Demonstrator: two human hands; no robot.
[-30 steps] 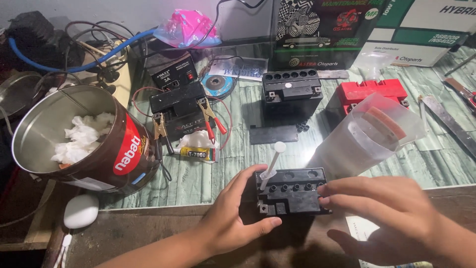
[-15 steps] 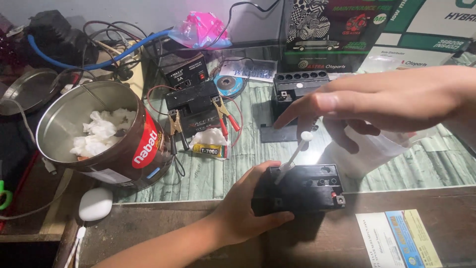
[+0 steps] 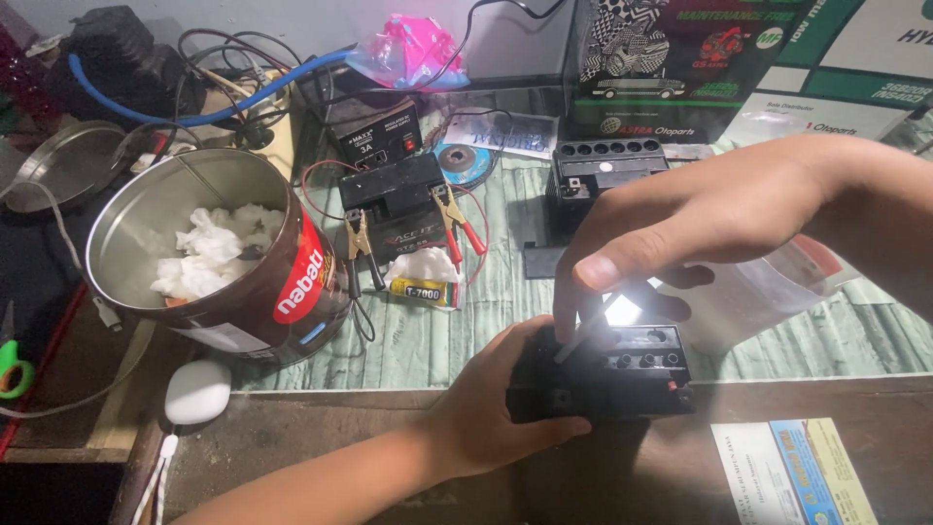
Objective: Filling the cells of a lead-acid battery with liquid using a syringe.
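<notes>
At the near edge of the worn brown wooden bench [image 3: 321,437], a person's left hand [image 3: 491,413] is reaching in from below, its fingers [image 3: 556,430] wrapping the left end of a small black box-shaped battery [image 3: 622,374] and holding it steady. The battery is sitting at the bench's front edge, just right of centre, with a row of small round holes showing along its top. Above it, the right hand [image 3: 700,219] is coming in from the right, thumb and forefinger pinching a thin white plastic stick [image 3: 583,335] that is slanting down onto the battery's top. Under that hand, a clear plastic bag [image 3: 768,292] is lying on the green patterned mat [image 3: 428,335].

To the lower right, a blue, yellow and white printed leaflet [image 3: 787,467] is resting on the wood. To the left, a white rounded mouse-like object [image 3: 197,391] is sitting near the bench edge. Behind it, a large red and brown round tin [image 3: 282,292] is standing open, with wads of white cotton [image 3: 209,253] inside. Beside the tin, a small yellow glue tube [image 3: 420,290] is lying on the mat. Farther back, a second black battery [image 3: 394,209] is wearing clamps with red leads, and a third black battery with open holes [image 3: 598,170] is standing to its right. At the far edge, a pink plastic bag [image 3: 408,49] and green printed cartons [image 3: 719,58] are lining the wall.
</notes>
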